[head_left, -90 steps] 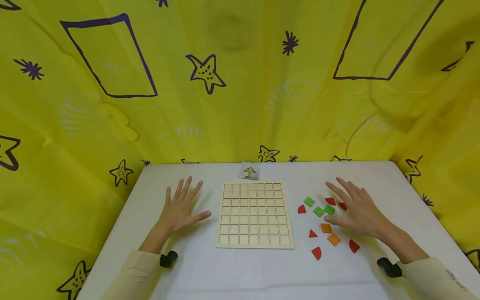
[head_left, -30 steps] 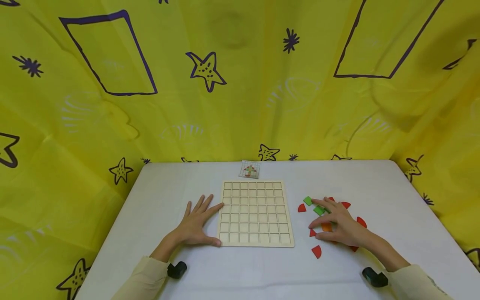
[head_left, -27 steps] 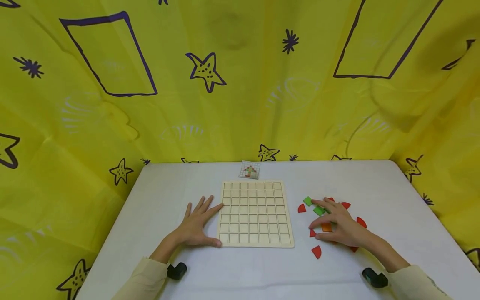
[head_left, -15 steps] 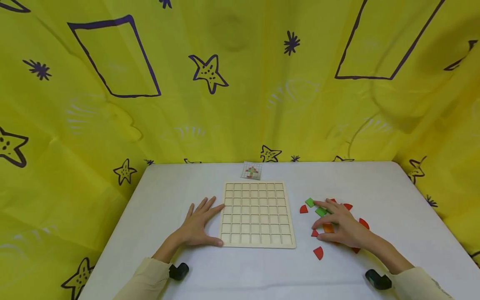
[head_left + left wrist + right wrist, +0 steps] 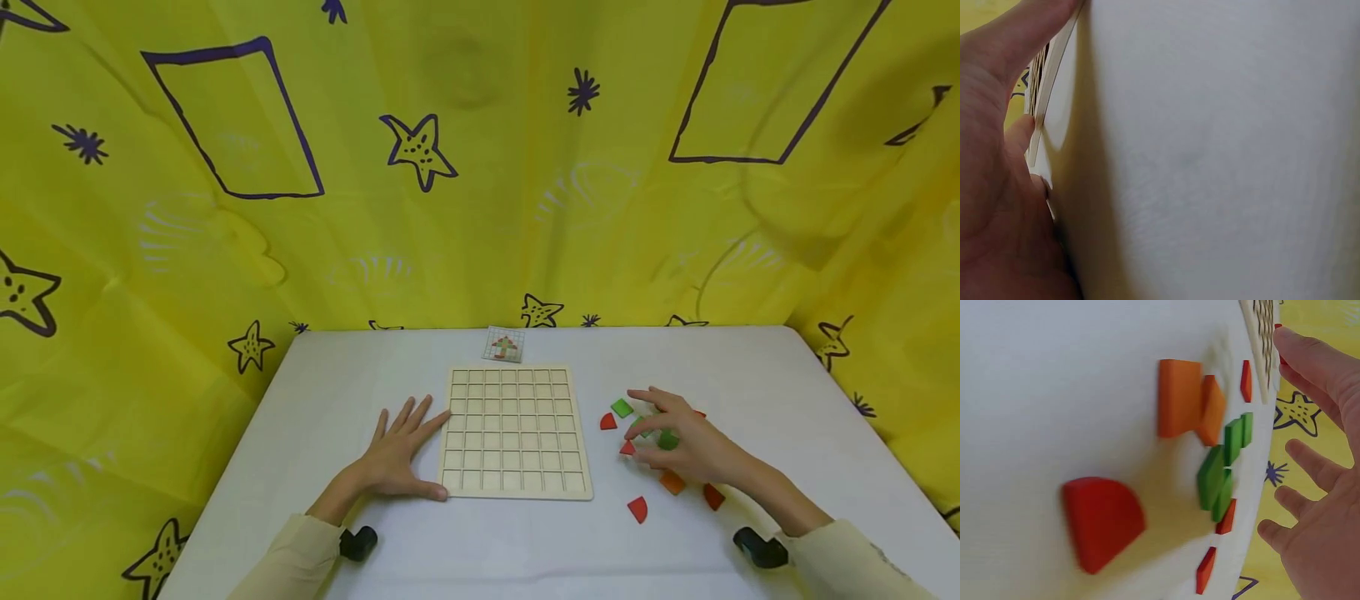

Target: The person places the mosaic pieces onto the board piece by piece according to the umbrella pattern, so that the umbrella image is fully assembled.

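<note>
Two hands are out over the white table (image 5: 322, 400), a yellow patterned cloth (image 5: 480, 225) hanging behind. At left, the left hand (image 5: 399, 461) is spread wide, gripping nothing, its thumb and forefinger touching the left edge of the wooden grid board (image 5: 520, 434), which lies flat in the middle. Just beyond the board's far edge, the small picture card (image 5: 503, 344) with its coloured figure. Across to the right: a red quarter-round (image 5: 608, 422), a green square (image 5: 622, 407) just beside it, and there's the red triangle (image 5: 627, 449), right of the board, pinched between thumb and forefinger of the right hand (image 5: 692, 440)! Nearer the person, another red quarter-round (image 5: 637, 509) lies apart. An orange square (image 5: 672, 482) comes next, then one more red piece (image 5: 714, 497); the right hand partly hides others.
</note>
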Motion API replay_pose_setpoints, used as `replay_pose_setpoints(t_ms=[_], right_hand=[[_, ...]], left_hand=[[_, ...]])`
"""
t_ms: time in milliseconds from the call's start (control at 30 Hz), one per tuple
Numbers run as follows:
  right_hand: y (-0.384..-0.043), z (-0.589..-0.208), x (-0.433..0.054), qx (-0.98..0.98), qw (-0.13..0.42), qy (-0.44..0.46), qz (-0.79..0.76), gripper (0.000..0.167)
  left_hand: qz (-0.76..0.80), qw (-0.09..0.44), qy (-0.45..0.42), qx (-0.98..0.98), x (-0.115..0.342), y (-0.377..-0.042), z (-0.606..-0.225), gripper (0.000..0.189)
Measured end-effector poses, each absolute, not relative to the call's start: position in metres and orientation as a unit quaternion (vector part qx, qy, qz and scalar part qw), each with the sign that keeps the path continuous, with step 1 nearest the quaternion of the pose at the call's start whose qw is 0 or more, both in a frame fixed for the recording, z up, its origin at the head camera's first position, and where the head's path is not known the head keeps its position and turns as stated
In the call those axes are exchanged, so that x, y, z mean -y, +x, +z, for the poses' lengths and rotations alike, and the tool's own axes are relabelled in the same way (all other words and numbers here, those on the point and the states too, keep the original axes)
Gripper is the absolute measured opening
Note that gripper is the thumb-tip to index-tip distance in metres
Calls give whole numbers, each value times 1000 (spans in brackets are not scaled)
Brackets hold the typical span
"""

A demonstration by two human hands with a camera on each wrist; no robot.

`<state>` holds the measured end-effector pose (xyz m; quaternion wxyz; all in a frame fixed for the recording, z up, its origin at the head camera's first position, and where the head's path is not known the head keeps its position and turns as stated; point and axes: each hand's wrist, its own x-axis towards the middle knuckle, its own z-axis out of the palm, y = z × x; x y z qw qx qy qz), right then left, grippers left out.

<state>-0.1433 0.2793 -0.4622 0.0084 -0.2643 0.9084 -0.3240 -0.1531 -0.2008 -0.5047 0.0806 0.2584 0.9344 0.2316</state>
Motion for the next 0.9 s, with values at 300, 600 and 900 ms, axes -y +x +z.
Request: replay_pose_setpoints(t_ms=[300,600,900], right_hand=[[-163,-439,-265,-904,-12,-284,-319,18],[-176,-437,-247,-903,-17,-269,-336,20],[-191,-437,-221,-901,-16,-257,-348,19]], left_hand=[[226,83,261,-935,199,-154,-501,118],[240,74,268,-930,199,-152,-503,118],[233,69,264,-933,201,-152,-506,119]])
